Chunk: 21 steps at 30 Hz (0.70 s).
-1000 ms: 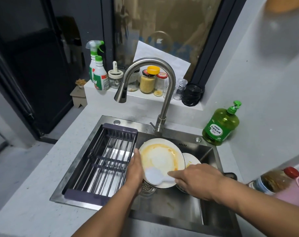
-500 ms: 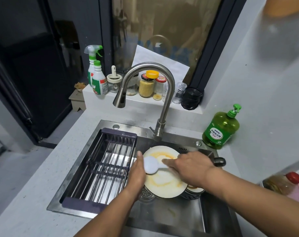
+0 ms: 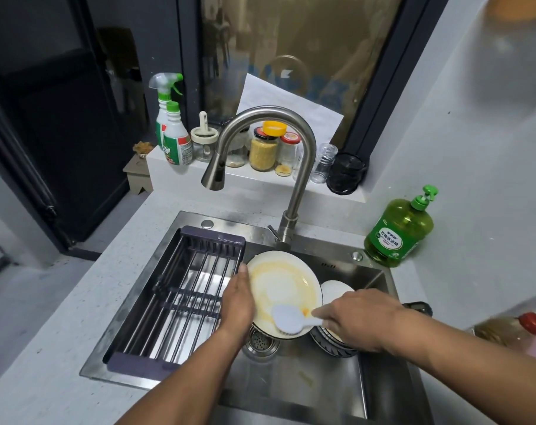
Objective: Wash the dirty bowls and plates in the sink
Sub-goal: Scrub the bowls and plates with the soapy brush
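At frame centre, the left hand grips a tilted plate; the right hand holds a brush against it.

We see a brushed steel sink and a matt, smooth metal tap; a glossy glazed plate; a translucent green plastic soap bottle; and a speckled, stone-like matt counter.

A pale speckled tabletop surrounds the steel sink; a green soap bottle stands on it by the sink's far right corner.
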### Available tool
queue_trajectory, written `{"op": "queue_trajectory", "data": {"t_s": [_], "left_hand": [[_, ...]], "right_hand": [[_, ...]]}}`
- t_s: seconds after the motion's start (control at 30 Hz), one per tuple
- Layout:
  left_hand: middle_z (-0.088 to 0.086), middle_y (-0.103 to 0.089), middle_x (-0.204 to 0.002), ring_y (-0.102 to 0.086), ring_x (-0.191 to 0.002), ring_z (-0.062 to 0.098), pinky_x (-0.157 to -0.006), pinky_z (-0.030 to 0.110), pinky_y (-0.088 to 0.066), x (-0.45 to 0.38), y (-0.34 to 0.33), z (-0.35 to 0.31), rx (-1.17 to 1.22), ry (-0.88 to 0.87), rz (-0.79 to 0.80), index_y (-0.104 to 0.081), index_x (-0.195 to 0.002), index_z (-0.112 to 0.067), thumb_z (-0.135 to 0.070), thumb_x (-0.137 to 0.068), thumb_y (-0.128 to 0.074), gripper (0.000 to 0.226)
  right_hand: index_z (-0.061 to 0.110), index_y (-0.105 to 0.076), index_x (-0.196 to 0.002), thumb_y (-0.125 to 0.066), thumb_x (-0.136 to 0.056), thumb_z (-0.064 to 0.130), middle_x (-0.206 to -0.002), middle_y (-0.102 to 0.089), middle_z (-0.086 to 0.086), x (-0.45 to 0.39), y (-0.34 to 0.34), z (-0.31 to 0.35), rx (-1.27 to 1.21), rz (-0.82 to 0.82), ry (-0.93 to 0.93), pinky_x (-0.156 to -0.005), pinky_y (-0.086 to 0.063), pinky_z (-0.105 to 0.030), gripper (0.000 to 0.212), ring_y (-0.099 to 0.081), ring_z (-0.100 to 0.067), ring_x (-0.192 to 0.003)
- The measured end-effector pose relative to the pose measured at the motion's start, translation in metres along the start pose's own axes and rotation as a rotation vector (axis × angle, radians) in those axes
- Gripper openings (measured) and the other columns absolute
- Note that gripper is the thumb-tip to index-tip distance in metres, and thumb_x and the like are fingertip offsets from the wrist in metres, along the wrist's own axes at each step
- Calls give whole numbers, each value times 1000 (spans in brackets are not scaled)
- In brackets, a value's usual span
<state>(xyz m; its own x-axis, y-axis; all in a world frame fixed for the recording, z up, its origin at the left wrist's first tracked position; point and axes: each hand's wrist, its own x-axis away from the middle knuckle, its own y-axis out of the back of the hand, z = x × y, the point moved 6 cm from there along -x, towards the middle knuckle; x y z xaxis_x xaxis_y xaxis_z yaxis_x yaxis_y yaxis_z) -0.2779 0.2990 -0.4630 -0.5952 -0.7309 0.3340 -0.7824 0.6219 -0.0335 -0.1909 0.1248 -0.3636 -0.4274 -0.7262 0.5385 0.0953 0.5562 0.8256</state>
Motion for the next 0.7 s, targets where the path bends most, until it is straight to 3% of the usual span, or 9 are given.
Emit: {"op": "queue_trajectory", "data": {"t_s": [0.1, 0.2, 0.27, 0.33, 0.37, 0.43, 0.5, 0.6, 0.7], "left_hand": [[-10, -61, -108, -56, -85, 3, -56, 2, -38, 0, 2, 3, -33, 2, 17, -60, -132, -14, -44, -108, -34, 47], [-10, -67, -93, -59, -80, -2, -51, 4, -43, -4, 1, 13, -63, 34, 53, -64, -115, -19, -48, -106, -34, 43], [-7, -69, -91, -64, -82, 3, -56, 7, -49, -2, -7, 20, -98, 55, 95, -67, -112, -17, -61, -101, -34, 56], [-2, -75, -99, -71, -90, 15, -77, 26, -61, 2, -19, 30, -91, 119, 136, -71, -115, -22, -89, -81, -34, 84], [-1, -76, -100, -73, -93, 19, -85, 38, -61, 5, -23, 37, -54, 168, 143, -72, -114, -23, -93, -75, -34, 89], [2, -77, -94, -74, -93, 25, -87, 49, -60, 8, -28, 38, -8, 225, 127, -74, -102, -21, -83, -86, -32, 77], [8, -77, -89, -74, -87, 30, -83, 50, -61, 6, -28, 39, -33, 263, 114, -74, -93, -19, -82, -87, -27, 80], [6, -74, -97, -73, -89, 27, -83, 49, -61, 0, -20, 36, -74, 230, 57, -72, -104, -21, -88, -83, -28, 84], [-2, -69, -99, -67, -90, 18, -87, 40, -57, 2, -13, 29, -54, 222, 57, -68, -112, -18, -67, -98, -35, 61]], "right_hand": [[37, -55, -119, -33, -103, 41, -117, -66, -2, 0, -1, -9, 57, 16, -20, -80, -46, -37, 27, -61, -30, -110], [34, -53, -127, -34, -105, 32, -124, -65, -4, 0, 4, -30, 164, -4, -112, -78, -45, -37, 29, -63, -30, -113], [32, -51, -126, -34, -104, 26, -121, -66, -4, -6, 8, -36, 171, -47, -147, -77, -48, -37, 28, -64, -31, -110], [35, -48, -127, -34, -103, 25, -121, -66, -4, -15, 10, -31, 105, -92, -146, -79, -50, -39, 29, -64, -31, -109], [36, -47, -129, -34, -103, 28, -123, -65, -4, -20, 9, -24, 60, -101, -126, -82, -52, -41, 30, -63, -31, -111], [39, -44, -138, -33, -104, 35, -131, -62, -4, -24, 5, -8, -17, -90, -65, -91, -49, -41, 36, -59, -30, -119], [44, -39, -145, -32, -105, 42, -139, -57, -3, -19, -3, 2, -92, -40, -17, -97, -43, -39, 41, -52, -28, -127], [48, -38, -145, -31, -104, 47, -138, -58, 0, -1, -16, 5, -117, 26, 54, -98, -42, -39, 41, -51, -28, -127], [44, -44, -137, -32, -104, 48, -124, -64, -1, 14, -21, -7, -57, 45, 70, -88, -45, -37, 36, -57, -28, -117]]}}
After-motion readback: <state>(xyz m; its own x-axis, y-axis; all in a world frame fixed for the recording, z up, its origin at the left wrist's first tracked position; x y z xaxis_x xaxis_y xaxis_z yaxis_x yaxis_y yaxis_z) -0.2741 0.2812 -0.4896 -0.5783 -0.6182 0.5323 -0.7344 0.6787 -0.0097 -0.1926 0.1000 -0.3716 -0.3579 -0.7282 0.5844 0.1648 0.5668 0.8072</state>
